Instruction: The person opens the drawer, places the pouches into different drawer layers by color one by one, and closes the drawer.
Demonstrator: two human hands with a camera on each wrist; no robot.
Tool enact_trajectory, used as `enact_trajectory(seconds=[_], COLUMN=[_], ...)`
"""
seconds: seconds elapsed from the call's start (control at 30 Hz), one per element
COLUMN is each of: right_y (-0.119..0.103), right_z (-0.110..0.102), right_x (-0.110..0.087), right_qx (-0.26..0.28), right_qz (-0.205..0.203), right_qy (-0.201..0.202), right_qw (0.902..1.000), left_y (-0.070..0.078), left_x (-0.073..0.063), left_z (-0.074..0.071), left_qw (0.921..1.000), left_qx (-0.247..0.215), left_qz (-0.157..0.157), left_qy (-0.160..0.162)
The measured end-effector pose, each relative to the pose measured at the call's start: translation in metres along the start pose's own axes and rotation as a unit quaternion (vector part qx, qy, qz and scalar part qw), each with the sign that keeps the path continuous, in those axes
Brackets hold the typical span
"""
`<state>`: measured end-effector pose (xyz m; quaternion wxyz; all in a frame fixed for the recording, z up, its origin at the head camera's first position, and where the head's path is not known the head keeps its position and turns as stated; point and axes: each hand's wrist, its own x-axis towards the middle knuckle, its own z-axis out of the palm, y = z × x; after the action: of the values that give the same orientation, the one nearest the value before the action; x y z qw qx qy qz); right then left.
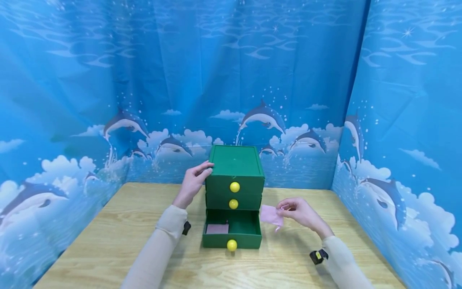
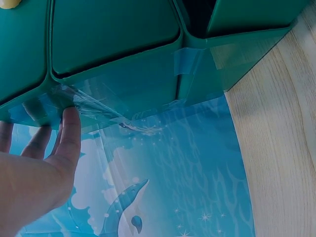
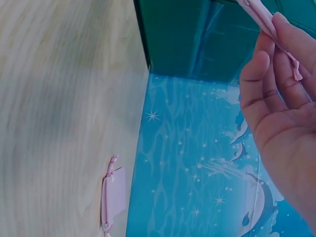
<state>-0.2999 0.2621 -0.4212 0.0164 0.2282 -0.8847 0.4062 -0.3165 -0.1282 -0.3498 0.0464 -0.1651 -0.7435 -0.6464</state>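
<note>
A green cabinet [image 1: 236, 160] with three drawers and yellow knobs stands on the table. Its bottom drawer [image 1: 249, 228] is pulled out, and a pink pouch [image 1: 217, 228] lies flat in its left part. My left hand [image 1: 194, 182] touches the upper left side of the cabinet; in the left wrist view its fingertips [image 2: 72, 116] press on that side wall. Right of the drawer, my right hand [image 1: 299, 210] pinches a pink drawstring pouch [image 1: 271, 215] between thumb and fingers. The right wrist view shows the pouch's cord hanging by the fingers.
Another pink drawstring pouch [image 3: 114, 197] lies on the wooden table [image 1: 144, 224] in the right wrist view. Blue dolphin-print curtains [image 1: 173, 100] rise behind the table and at its sides. Both upper drawers are closed.
</note>
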Motion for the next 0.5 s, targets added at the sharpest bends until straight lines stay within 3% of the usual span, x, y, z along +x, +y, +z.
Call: enact_trajectory(seconds=[0.5], right_y=[-0.014], right_z=[0.005], right_x=[0.008], right_qx=[0.014], right_qz=[-0.007], right_qy=[-0.006], right_qw=[0.9999], left_y=[0.0], left_x=[0.001], left_z=[0.0], left_qw=[1.0], left_qx=[-0.002], left_qz=[-0.004], left_qy=[0.0])
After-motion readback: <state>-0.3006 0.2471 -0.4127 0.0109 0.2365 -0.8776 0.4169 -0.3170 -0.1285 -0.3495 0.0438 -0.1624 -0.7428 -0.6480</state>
